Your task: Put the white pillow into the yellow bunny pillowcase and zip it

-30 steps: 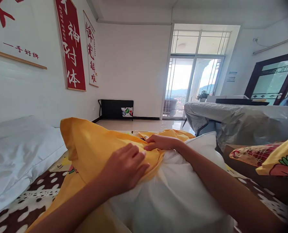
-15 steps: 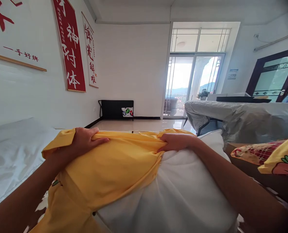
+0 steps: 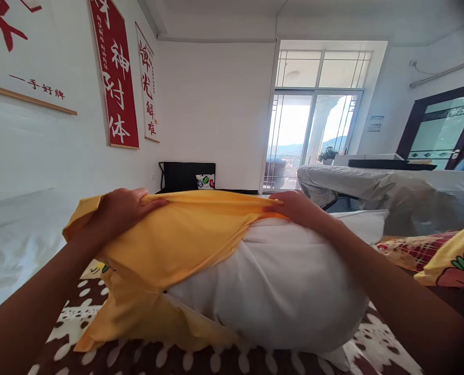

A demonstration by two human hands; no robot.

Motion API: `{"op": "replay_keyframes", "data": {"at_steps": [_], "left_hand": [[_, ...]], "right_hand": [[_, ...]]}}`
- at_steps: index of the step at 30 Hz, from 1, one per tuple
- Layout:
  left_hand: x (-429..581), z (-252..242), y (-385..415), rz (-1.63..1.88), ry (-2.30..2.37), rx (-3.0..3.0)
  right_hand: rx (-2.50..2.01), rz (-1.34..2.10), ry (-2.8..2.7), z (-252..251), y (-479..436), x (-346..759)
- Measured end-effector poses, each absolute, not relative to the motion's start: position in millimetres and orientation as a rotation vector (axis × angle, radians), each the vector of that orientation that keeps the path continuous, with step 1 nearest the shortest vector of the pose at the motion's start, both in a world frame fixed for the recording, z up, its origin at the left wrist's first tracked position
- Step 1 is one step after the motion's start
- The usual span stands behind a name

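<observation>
Overlapping white pillow | creased yellow pillowcase | grip: left hand, right hand pinching it

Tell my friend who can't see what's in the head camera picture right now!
The left hand and right hand grip the top of a yellow pillowcase that partly covers a white pillow. Below is a brown-and-white spotted cloth; beyond, a red scroll hangs on the wall, and there is a glass door.
</observation>
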State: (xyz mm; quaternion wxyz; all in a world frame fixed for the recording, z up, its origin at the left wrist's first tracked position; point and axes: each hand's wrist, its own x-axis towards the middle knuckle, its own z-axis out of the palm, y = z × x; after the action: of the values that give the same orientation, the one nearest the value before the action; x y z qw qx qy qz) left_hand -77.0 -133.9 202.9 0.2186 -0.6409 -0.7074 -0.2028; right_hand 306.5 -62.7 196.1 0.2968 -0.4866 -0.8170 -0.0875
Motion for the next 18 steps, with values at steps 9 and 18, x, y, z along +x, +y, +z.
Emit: {"op": "replay_keyframes", "data": {"at_steps": [9,18], "left_hand": [[-80.1,183.3,-133.7,-0.501,-1.922,-1.806],[-102.2,173.6,-122.5,-0.628,-1.902,-1.788]], "right_hand": [[-1.244,0.003,-2.289,204.2,-64.1,333.2],[-1.149,0.082,-1.929,193.8,-73.1,300.1]]}}
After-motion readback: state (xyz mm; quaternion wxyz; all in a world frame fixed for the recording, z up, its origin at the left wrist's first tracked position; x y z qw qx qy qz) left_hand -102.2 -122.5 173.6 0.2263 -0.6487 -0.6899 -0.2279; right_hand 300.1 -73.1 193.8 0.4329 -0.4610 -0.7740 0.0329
